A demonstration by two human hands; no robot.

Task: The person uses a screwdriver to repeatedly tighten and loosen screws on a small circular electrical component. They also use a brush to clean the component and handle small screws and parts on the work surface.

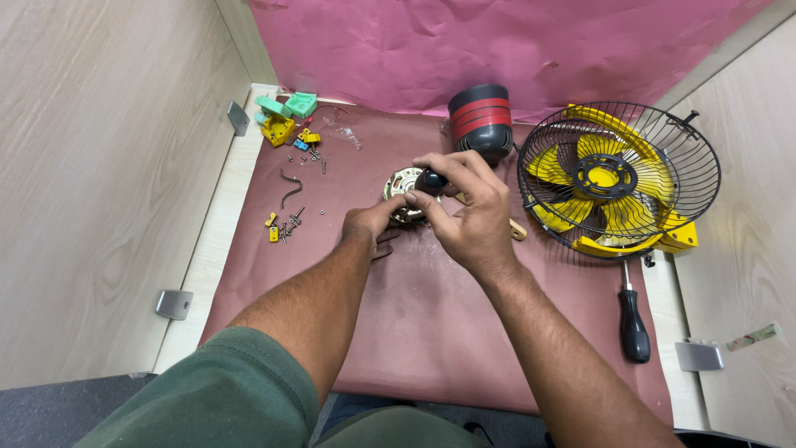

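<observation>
Head view of two bare hands at work over a small motor core (404, 186), a round brass-coloured metal part lying near the middle of the table (431, 332); the left hand (375, 224) rests against the core's near-left edge, its fingers (396, 207) curled narrow about the rim so as to steady it; the right hand (464, 211) comes in from the right and above, its fingers (439, 170) closed on the dark handle (429, 180) of a small tool (the working tip is hidden behind the hands, so its contact with the core cannot be told). The core thus lies directly ahead of both hands, between the two sets of fingers; its flat face looks upward and the tool seems to stand roughly upright over it; the right hand sits on top, the left slightly nearer the body and lower. The table is covered with a maroon sheet; loose screws (290, 224) and small yellow clips lie to the left; green and yellow plastic parts (286, 116) sit in the far-left corner; a black and red motor housing (481, 120) stands just behind the hands; a caged fan with yellow blades (618, 178) lies to the right, with a black-handled screwdriver (633, 319) near its edge. Pale wood-grain panels enclose both sides; a pink cloth (464, 50) hangs behind.
</observation>
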